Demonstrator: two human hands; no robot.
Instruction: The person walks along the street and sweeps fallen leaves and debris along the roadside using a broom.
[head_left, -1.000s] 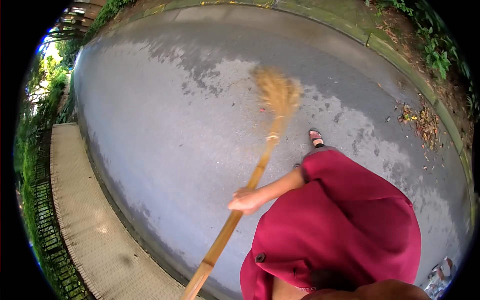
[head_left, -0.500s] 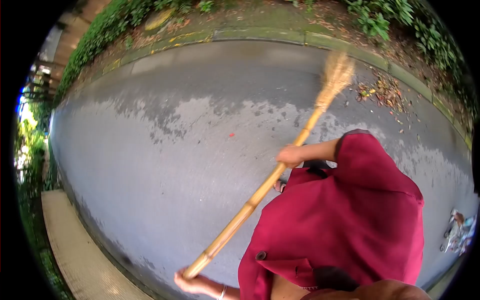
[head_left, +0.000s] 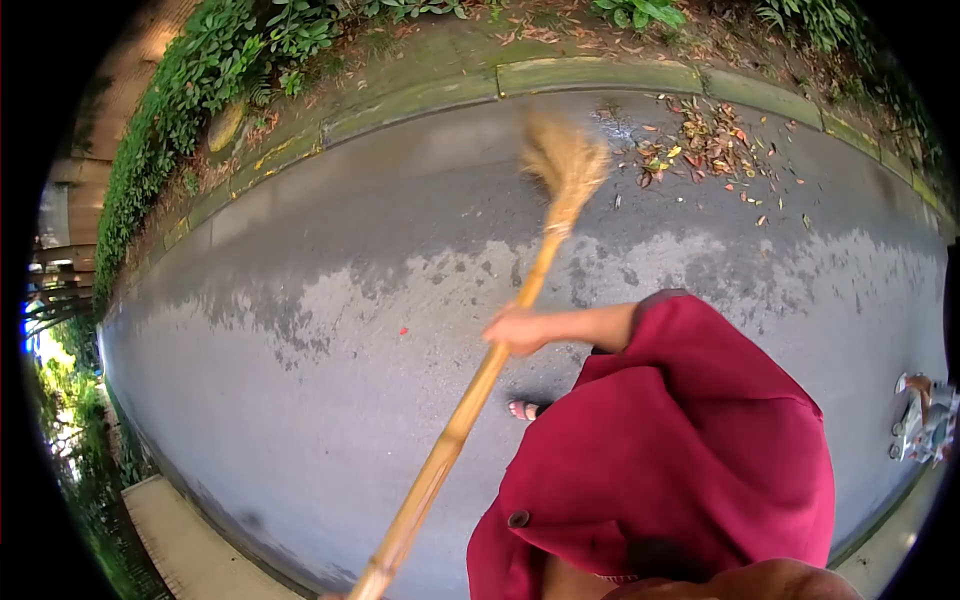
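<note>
A long-handled broom (head_left: 445, 455) with a bamboo pole runs diagonally across the view. Its straw bristles (head_left: 565, 165) are blurred by motion, over the wet strip of road near the kerb. My right hand (head_left: 517, 329) is wrapped round the middle of the pole. At the bottom edge only a sliver of my left hand (head_left: 332, 597) shows, against the pole's upper end; its fingers are mostly cut off. A heap of fallen leaves (head_left: 705, 140), red, yellow and brown, lies just right of the bristles.
A mossy kerb (head_left: 600, 77) borders the road (head_left: 300, 400), with soil and green bushes (head_left: 250, 60) behind it. My sandalled foot (head_left: 523, 410) stands below the pole. Something wheeled (head_left: 922, 420) is at the far right. A pale paved edge (head_left: 190, 540) lies at lower left.
The bristles have swung left, away from the leaf heap's side. My right hand has moved left and slightly down; my left hand has dropped almost out of view.
</note>
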